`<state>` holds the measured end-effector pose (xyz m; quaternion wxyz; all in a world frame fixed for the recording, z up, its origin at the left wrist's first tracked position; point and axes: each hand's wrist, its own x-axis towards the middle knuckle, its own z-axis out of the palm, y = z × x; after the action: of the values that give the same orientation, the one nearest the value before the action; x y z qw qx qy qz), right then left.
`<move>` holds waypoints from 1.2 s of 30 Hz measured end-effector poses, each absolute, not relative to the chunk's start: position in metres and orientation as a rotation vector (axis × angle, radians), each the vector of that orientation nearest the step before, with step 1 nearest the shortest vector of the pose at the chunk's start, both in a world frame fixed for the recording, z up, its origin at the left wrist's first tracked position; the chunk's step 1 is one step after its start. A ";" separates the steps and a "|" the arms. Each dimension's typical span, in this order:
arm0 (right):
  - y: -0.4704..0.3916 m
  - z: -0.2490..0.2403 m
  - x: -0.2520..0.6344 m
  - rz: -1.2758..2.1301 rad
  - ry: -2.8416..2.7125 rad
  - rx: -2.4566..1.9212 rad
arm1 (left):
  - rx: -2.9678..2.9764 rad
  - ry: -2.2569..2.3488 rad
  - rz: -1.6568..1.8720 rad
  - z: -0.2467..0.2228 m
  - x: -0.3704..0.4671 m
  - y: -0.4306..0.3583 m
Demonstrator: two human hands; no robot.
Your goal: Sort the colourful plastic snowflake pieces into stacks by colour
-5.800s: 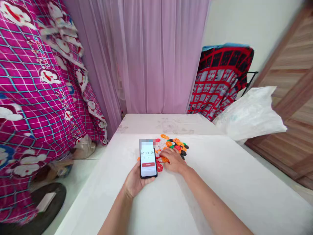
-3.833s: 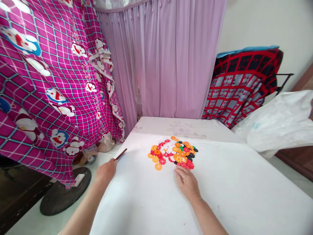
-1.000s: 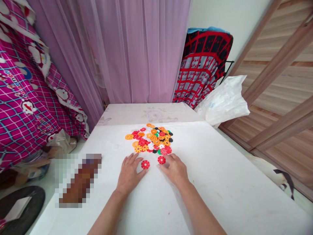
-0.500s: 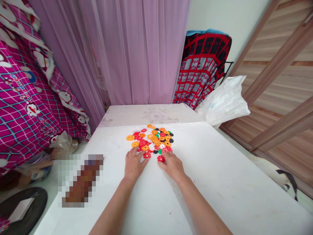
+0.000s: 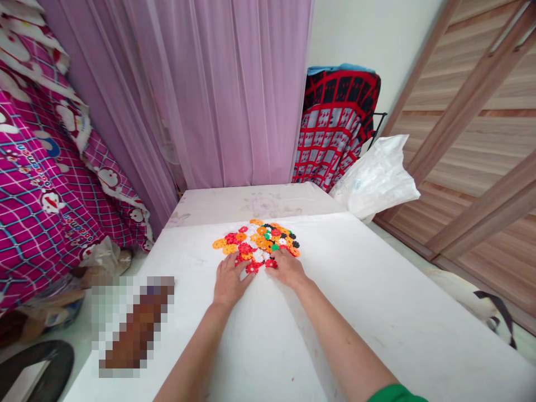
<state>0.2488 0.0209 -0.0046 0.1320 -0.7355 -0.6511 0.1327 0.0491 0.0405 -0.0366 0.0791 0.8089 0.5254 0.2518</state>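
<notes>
A heap of flower-shaped plastic discs in red, orange, white, green and black lies loosely spread on the white-covered table. At its near left edge rests my left hand, fingers apart, its fingertips on the border of the heap and the thumb beside a red disc. My right hand is at the near right edge with its fingers stretched over the discs. Its thumb touches another red disc, and its fingers cover some of the pieces. Neither hand has a disc lifted off the table.
A blurred-out brown object lies at the table's left edge. Beyond the right far corner stands a white plastic bag. Purple curtains hang behind the table, and wooden wardrobe doors rise on the right.
My right hand has moved left and inward, pushing the red disc by its thumb closer to the heap. The left hand stays at nearly the same place. The view has shifted slightly.
</notes>
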 end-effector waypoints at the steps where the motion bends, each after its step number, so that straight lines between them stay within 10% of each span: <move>1: 0.019 -0.004 0.249 0.391 -1.880 -2.146 | 2.416 1.563 0.763 -0.038 0.047 0.038; 36: -0.006 -0.026 0.203 0.192 -1.901 -1.851 | 2.341 1.547 0.695 -0.037 0.035 0.020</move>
<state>0.2031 -0.0061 -0.0264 0.2385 -0.6757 -0.6940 0.0700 0.0353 0.0202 -0.0369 0.1250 0.8033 0.5311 0.2386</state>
